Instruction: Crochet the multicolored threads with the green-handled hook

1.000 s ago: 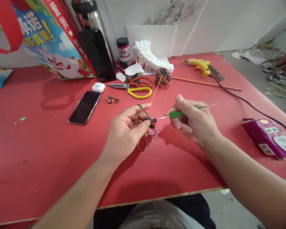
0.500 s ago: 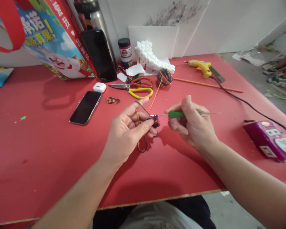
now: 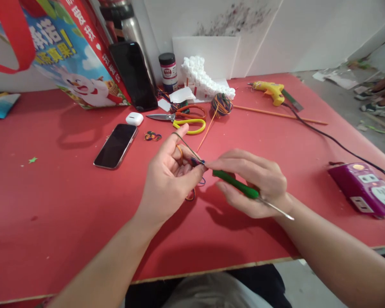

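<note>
My left hand (image 3: 168, 182) pinches a small dark multicolored crochet piece (image 3: 197, 161) between thumb and fingers, with yarn running over the raised index finger. My right hand (image 3: 256, 182) is closed on a green-handled crochet hook (image 3: 235, 184); its fingertips meet the piece beside my left thumb. One metal end of the hook points toward the lower right, while the working end is hidden at the fingers. An orange strand runs back from my left hand to a multicolored yarn ball (image 3: 221, 105). Loose yarn (image 3: 191, 196) hangs below my left hand.
Scissors (image 3: 189, 125), a phone (image 3: 116, 145), a white earbud case (image 3: 134, 118) and a small crocheted piece (image 3: 152, 136) lie behind my left hand. A glue gun (image 3: 271, 92) and purple power socket (image 3: 365, 188) are at right. A person's feet show at far right.
My right hand has rolled over and moved closer to my left, tilting the hook so its rear end points down right. My left index finger and the piece have shifted slightly left.
</note>
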### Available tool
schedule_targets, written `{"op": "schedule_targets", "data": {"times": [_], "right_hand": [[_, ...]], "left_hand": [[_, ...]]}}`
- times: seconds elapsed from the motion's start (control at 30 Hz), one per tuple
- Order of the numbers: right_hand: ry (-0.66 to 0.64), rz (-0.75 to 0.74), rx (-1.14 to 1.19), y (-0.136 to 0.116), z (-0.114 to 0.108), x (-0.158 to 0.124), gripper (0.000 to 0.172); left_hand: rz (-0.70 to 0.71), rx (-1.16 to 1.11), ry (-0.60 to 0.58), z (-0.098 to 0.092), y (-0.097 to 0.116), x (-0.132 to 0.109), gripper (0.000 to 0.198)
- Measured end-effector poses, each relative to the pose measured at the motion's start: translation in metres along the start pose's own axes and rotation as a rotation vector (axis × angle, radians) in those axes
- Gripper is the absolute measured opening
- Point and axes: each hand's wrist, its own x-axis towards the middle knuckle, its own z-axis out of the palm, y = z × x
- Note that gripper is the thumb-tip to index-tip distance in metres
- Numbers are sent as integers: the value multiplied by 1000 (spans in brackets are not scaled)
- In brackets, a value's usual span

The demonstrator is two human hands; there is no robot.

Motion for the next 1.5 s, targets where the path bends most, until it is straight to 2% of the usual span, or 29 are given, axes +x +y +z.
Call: {"op": "schedule_targets", "data": {"times": [0.07, 0.13, 0.37, 0.53, 0.7, 1.17, 1.5], "right_hand": [[4, -40, -34, 1, 2, 0, 35], [35, -14, -74, 2, 5, -2, 37], [83, 80, -67, 7, 11, -5, 26], [104, 135, -35, 8, 12, -6, 24], [129, 143, -8, 8, 15, -7, 25], [87, 101, 2, 8, 12, -6, 26], [89, 119, 3, 9, 16, -8, 23]], "left_hand": [[-18, -13, 4, 1, 0, -1, 73], [-45, -35, -3, 1, 0, -1, 74], [-67, -185, -41, -3, -7, 0, 58], [-68, -181, -29, -3, -6, 0, 51], [-70, -168, -27, -3, -4, 0, 51], [-84, -210, -5, -1, -5, 1, 55], [-192, -371, -9, -2, -4, 4, 48]]}}
